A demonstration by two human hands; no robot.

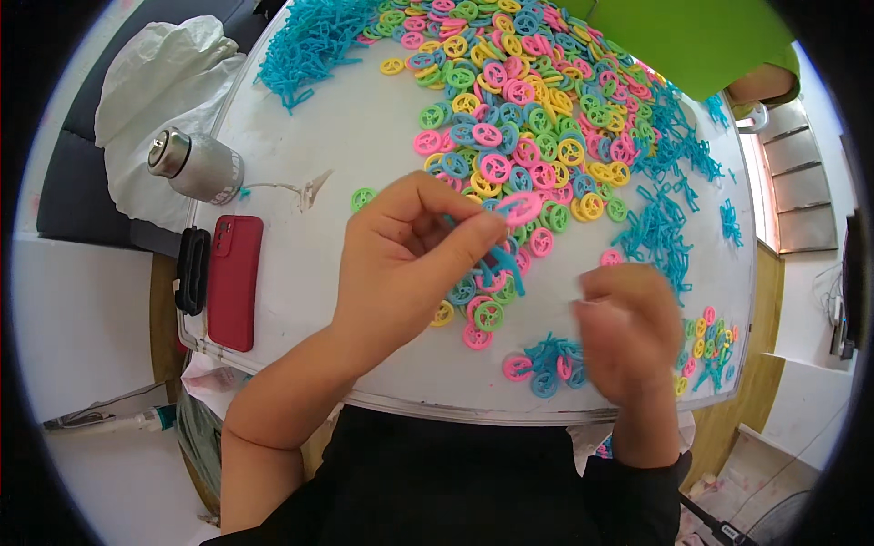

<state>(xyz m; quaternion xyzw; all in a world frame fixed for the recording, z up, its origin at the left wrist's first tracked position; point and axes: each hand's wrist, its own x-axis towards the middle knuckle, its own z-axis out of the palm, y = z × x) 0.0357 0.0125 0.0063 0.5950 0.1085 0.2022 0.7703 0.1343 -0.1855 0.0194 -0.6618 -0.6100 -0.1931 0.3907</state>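
Note:
My left hand (391, 259) is raised over the middle of the white table, thumb and index finger pinched. Between their tips is a small pink plastic wheel (523, 208), and a blue forked plastic piece (510, 264) hangs just below the fingertips. To the right, my right hand (628, 337) is curled but smeared by motion, so I cannot see whether anything is in its fingers. Just left of it on the table lies a small cluster of blue wheels and forked pieces (546, 364) with some pink ones.
A large heap of pink, yellow, green and blue wheels (537, 100) spreads away from me. Blue forked pieces lie in piles at far left (314, 45) and right (660, 227). A red phone (234, 282) and a metal flask (196, 166) stand left. Someone in green (692, 41) is opposite.

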